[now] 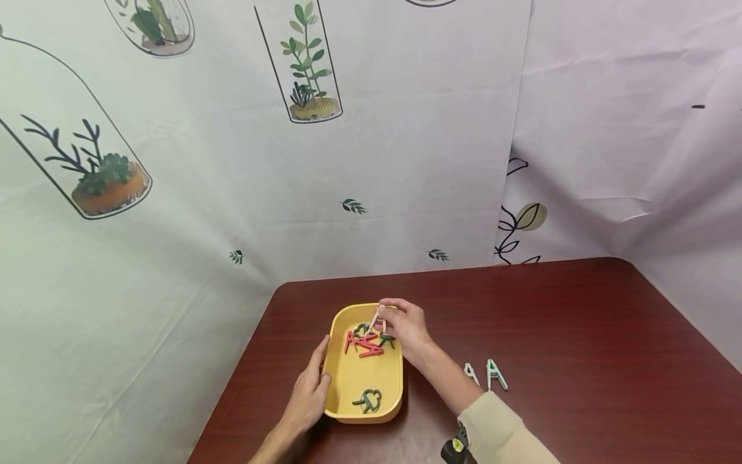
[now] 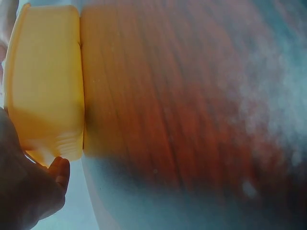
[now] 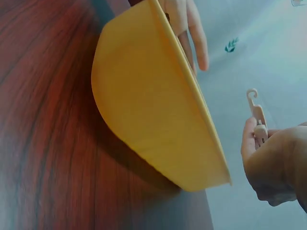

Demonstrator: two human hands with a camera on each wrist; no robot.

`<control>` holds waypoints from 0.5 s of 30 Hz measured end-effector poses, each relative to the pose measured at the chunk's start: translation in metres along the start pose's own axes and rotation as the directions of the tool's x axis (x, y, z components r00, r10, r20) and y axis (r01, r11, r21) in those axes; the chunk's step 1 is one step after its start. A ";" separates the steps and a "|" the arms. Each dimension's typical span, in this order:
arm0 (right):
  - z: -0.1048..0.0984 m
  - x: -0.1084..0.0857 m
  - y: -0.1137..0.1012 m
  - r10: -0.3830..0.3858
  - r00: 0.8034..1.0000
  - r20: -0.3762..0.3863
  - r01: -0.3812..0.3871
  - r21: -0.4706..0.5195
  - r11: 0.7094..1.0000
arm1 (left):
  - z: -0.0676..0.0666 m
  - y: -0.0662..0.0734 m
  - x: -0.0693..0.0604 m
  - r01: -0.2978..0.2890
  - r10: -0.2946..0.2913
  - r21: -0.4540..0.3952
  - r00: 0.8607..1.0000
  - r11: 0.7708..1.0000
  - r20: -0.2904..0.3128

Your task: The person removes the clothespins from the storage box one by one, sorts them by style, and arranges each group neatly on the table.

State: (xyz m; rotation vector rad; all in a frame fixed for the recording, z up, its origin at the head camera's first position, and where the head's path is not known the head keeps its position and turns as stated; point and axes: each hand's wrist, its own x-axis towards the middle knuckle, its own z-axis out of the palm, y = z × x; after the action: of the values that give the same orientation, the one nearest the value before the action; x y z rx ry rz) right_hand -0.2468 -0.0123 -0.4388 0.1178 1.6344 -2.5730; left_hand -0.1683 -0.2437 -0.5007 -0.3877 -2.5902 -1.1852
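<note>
Looks mostly done: red clips and green clips are inside the yellow bin. Left hand holds its left rim, right hand pinches 1 pale clip above it; 2 leftover clips lie right of it.

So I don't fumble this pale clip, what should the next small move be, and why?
Probably lower the pale clip into the yellow box: the right hand pinches it above the box, the left hand touches its side, and red clips lie inside.
</note>
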 end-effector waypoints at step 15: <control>-0.053 0.019 -0.025 -0.077 0.993 -0.093 0.074 -0.033 0.997 | -0.001 0.000 0.001 0.003 -0.003 -0.010 1.000 1.000 -0.002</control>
State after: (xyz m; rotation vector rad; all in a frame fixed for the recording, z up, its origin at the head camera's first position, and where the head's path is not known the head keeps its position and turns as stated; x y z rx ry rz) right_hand -0.2674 0.0460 -0.4410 0.1815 1.7414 -2.6357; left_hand -0.1688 -0.2442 -0.5001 -0.3846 -2.5849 -1.1996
